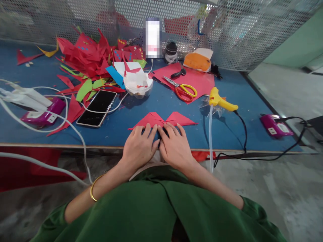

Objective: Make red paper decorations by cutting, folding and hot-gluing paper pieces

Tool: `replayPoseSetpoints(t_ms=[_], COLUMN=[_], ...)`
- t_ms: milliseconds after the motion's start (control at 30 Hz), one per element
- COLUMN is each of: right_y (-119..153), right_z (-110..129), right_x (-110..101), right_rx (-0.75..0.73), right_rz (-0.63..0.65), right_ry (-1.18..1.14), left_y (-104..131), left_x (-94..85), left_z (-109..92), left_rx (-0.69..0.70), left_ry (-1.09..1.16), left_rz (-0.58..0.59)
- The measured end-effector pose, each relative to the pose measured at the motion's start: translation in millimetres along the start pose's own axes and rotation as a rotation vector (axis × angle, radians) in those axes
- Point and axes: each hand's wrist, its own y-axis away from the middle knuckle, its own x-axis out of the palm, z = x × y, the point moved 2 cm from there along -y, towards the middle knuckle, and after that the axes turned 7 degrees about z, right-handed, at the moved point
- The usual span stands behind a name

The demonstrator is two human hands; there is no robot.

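A folded red paper piece [174, 118] with two wing-like halves lies flat near the front edge of the blue table. My left hand [140, 146] rests with its fingertips on the lower edge of the left half, fingers a little apart. My right hand [176, 146] lies the same way on the right half, its fingertips on the paper's lower edge. Both hands are palm down, side by side, with the thumbs close together. Neither hand is wrapped round anything.
Behind are scissors [180, 89] on red paper [204, 80], a paper-lined bowl [138, 85] and a red paper heap [88, 53]. A phone [97, 109] and purple power block [45, 112] lie left. A yellow glue gun [222, 101] and another purple block [276, 127] are right.
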Motion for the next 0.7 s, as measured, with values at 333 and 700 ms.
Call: replayPoseSetpoints(t_ms=[333, 700], right_y=[-1.3, 12.0], right_z=[8.2, -15.2], right_x=[7.5, -1.3], right_rx=[0.017, 0.054], right_rz=[-0.022, -0.073], right_ry=[0.050, 0.055], left_y=[1.5, 0.7], left_x=[0.3, 1.1], left_z=[-1.5, -2.4], left_rx=[-0.037, -0.040], left_ry=[-0.005, 0.015], left_rz=[0.034, -0.030])
